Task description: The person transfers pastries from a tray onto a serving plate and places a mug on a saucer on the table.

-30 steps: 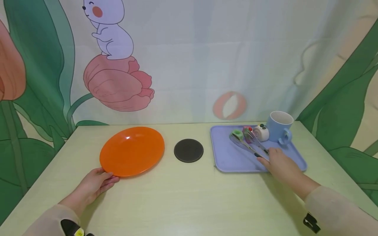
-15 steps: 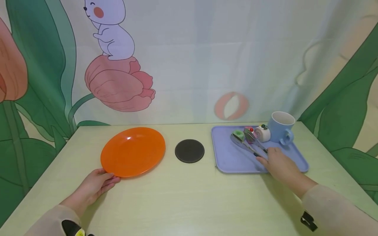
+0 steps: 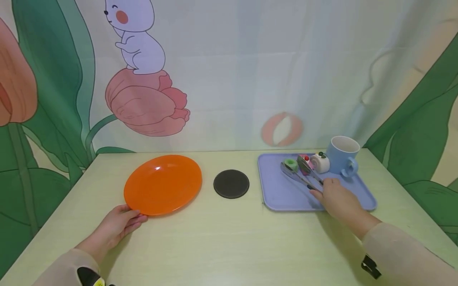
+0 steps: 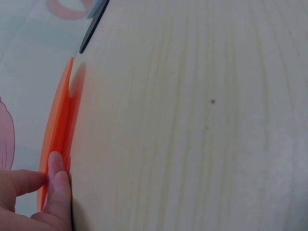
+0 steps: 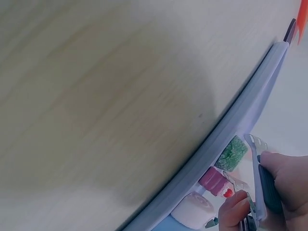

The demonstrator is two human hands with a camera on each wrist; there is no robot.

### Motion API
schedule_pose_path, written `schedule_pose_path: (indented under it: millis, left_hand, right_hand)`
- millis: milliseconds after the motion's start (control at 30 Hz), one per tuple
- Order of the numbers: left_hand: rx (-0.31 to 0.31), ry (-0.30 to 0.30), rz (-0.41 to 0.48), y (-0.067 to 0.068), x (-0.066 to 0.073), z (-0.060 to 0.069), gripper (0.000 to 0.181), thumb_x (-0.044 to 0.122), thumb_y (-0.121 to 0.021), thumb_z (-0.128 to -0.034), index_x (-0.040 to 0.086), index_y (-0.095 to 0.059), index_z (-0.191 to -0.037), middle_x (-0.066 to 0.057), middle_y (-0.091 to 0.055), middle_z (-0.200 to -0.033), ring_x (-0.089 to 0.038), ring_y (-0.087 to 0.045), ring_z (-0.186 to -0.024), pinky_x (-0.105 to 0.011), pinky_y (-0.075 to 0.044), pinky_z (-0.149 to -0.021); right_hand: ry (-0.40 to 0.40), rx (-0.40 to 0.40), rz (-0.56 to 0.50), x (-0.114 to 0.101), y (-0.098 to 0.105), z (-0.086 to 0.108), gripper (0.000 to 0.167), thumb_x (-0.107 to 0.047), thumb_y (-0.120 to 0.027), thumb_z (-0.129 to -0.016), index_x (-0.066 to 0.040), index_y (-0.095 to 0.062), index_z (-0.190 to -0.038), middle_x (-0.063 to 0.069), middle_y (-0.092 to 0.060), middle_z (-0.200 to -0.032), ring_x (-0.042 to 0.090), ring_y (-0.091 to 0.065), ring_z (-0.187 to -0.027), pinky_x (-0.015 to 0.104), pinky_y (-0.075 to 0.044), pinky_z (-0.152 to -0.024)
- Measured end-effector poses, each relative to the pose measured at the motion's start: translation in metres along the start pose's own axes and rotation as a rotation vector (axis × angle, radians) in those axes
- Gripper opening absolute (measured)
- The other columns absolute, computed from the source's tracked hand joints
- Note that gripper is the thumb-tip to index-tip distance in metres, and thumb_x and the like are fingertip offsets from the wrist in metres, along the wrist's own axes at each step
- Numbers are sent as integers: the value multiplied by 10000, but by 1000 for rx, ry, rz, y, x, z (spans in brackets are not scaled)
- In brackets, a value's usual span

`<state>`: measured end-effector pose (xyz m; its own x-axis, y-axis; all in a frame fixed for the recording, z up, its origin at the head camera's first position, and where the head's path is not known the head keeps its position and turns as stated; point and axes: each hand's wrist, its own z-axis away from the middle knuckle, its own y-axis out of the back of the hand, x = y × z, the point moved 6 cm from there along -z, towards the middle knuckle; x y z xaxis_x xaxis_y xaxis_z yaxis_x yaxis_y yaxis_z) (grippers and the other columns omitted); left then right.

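In the head view my left hand (image 3: 119,224) pinches the near-left rim of an orange plate (image 3: 164,184), thumb on top. The left wrist view shows fingers (image 4: 57,185) under that rim. My right hand (image 3: 340,202) grips metal tongs (image 3: 304,182) with dark handle parts over a lavender tray (image 3: 282,194). Their two arms stand apart. One tip is by a green ring-shaped toy sweet (image 3: 290,163), the other by a pink toy cake (image 5: 215,181) with a red topping. Whether the tips touch either cannot be told. A white toy cake roll (image 3: 320,163) sits right of them.
A light blue mug (image 3: 340,157) stands upright at the tray's back right corner. Between plate and tray lies a round black coaster (image 3: 231,184) on the pale wooden table (image 3: 229,238). A printed curtain (image 3: 214,79) hangs behind the table's far edge.
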<state>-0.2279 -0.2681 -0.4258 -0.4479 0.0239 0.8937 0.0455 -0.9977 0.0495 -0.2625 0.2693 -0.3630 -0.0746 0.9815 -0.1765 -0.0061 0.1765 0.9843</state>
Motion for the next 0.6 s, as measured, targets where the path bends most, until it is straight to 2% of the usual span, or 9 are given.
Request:
schedule_pose_path:
  millis: [200,400,600]
  left_hand:
    - [-9,-10,-6,-1,1,2,573,98,-435,-992,-102,-102,-1413,-12,-655,-885,-116,-660,-812,-236,-531,-777]
    - [-18,-19,1,0,0,0,567,94,-433,-992,-104,-105,-1411,-13,-653,-887,-115,-659,-815,-235,-530,-779]
    - [-5,-17,1,0,0,1,568,90,-443,-989,-106,-108,-1404,-15,-651,-884,-118,-659,-809,-242,-533,-776]
  right_hand:
    - [-6,-4,-4,-1,0,-1,532,-334,-521,-946,178,-428,-1053,322,-473,-963,411,-551,-789,534,-479,-642]
    - [5,-14,1,-3,0,-4,447,-297,-515,-948,140,-438,-996,272,-527,-874,383,-569,-758,514,-481,-617]
    - [1,-104,12,-4,-5,-9,418,-286,-489,-954,127,-450,-999,206,-541,-799,308,-545,-685,458,-475,-578]
